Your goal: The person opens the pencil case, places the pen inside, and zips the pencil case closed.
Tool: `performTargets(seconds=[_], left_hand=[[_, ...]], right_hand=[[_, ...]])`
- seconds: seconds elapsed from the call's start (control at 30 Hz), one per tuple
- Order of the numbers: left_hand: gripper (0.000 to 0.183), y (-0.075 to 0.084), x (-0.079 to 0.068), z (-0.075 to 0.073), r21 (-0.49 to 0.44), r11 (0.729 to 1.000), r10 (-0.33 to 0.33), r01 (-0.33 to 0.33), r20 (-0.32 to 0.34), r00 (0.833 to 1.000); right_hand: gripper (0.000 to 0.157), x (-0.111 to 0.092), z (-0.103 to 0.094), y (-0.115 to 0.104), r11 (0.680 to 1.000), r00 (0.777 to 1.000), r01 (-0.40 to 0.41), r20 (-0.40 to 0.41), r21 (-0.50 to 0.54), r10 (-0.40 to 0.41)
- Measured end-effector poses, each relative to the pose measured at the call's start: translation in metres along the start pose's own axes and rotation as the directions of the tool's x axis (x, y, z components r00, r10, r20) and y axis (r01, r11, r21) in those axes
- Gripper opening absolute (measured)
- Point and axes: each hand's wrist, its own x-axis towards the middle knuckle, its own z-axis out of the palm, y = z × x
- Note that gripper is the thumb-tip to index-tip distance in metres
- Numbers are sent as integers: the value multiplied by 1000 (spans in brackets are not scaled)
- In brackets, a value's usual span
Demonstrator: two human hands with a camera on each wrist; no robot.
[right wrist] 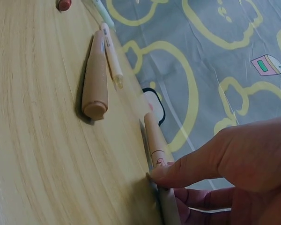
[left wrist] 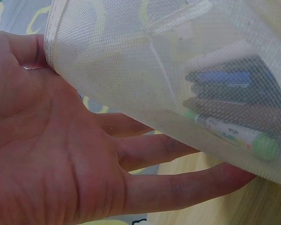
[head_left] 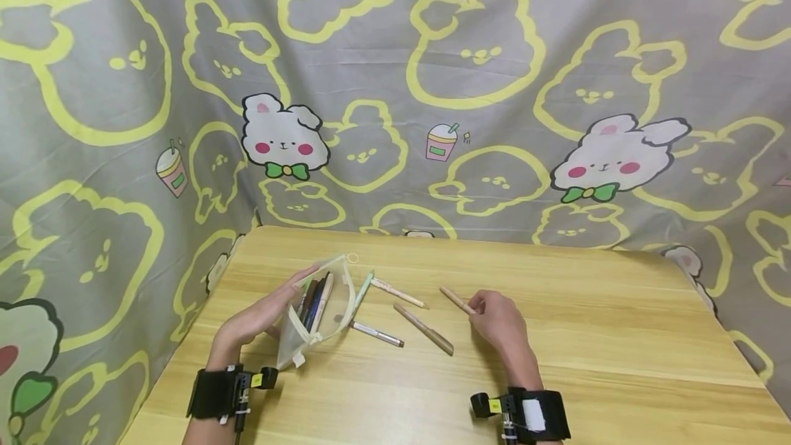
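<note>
My left hand [head_left: 262, 307] holds a translucent mesh zip pouch [head_left: 340, 301] by its left side, its mouth gaping towards the right. In the left wrist view several fingers [left wrist: 178, 187] stretch fairly straight along the mesh, and the thumb's tip is hidden by it. Several pens stand inside, among them a blue pen [left wrist: 225, 77] and a green-capped marker [left wrist: 234, 133]. My right hand [head_left: 499, 321] pinches a slim tan pen [head_left: 456, 299] between thumb and fingers, low over the table; its rear end is covered by the hand.
Loose on the table [head_left: 618, 335] between the hands lie a brown marker [head_left: 425, 329], a cream pen [head_left: 398, 292], a silver pen [head_left: 377, 334] and a pale green pen [head_left: 363, 294]. A patterned grey curtain [head_left: 383, 74] borders the table behind and at left.
</note>
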Motion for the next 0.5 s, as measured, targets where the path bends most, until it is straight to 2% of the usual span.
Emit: performTargets(seconds=[0.5], left_hand=[[55,-1,1,0,-5,1000,4,-4,4,1000]], right_hand=[[14,-2,8,-23,994,995,96,-18,57,-96]])
